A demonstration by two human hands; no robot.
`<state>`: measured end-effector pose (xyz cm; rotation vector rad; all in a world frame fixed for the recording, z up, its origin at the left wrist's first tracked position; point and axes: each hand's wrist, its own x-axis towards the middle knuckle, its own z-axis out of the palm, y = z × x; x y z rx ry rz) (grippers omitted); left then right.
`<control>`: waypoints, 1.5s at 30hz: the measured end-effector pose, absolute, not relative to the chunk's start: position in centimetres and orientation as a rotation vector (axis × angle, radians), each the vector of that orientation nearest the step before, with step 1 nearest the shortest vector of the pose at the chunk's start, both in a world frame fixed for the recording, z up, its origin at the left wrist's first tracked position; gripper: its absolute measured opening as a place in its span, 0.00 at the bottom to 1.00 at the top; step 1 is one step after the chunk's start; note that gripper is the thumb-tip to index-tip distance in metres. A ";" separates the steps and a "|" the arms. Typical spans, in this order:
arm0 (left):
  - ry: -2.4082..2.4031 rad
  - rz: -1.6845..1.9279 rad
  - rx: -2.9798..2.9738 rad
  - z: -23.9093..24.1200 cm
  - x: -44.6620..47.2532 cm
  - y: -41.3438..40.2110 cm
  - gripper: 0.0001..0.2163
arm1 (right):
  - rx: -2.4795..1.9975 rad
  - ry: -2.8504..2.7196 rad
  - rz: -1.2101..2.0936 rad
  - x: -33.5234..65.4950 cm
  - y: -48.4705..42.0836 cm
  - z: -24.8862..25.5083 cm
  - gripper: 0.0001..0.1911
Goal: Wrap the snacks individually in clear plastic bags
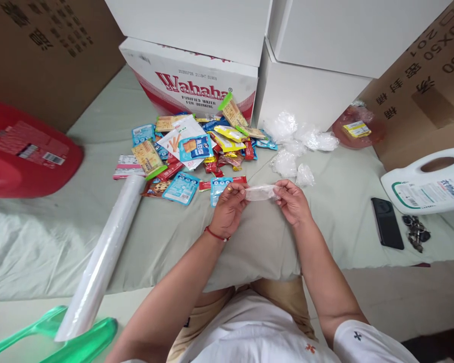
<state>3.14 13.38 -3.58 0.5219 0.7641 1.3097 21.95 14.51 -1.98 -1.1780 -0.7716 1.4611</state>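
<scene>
A strip of thin clear plastic, seemingly a small bag (262,193), stretches between my two hands above the cloth. My left hand (229,205), with a red cord at its wrist, pinches one end. The other end is pinched by my right hand (293,201). Just beyond my left hand lies a blue snack packet (218,189), partly covered by it. Behind is a pile of snack packets, among them a white one with orange sticks (176,138) and a cracker packet (149,157). Several crumpled clear plastic bags (287,156) lie beyond my right hand.
A long plastic roll (106,252) leans across the left edge, over a green stool (87,343). At left stands a red jug (26,148). A Wahaha carton (196,83) and white boxes (306,96) back the pile. A phone (387,224), keys (416,233) and white bottle (431,184) lie right.
</scene>
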 end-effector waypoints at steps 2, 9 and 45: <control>0.708 1.263 0.438 -3.5 3.1 13.4 0.18 | -1.135 -0.768 1.549 22.1 14.5 -1.5 0.20; 0.666 1.261 0.303 -4.0 2.7 13.8 0.15 | -1.089 -0.746 1.562 22.3 14.5 -1.5 0.20; 1.011 1.383 0.844 -4.3 4.2 13.0 0.17 | -1.509 -1.521 0.666 20.8 6.7 -1.3 0.16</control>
